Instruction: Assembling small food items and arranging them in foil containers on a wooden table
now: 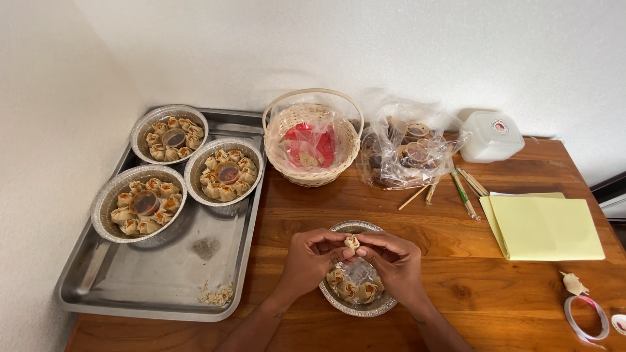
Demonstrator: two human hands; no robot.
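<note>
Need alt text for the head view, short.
Two hands, left hand and right hand, pinch a small folded dumpling over a foil bowl of dumplings on a wooden table. To the left, a metal tray holds three filled foil bowls; a wicker basket stands behind.

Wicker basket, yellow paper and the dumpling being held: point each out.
wicker basket (pixel 287 166): head view, left wall.
yellow paper (pixel 544 228): head view, middle of top sheet.
dumpling (pixel 351 244): head view, its folded top between both hands.
</note>
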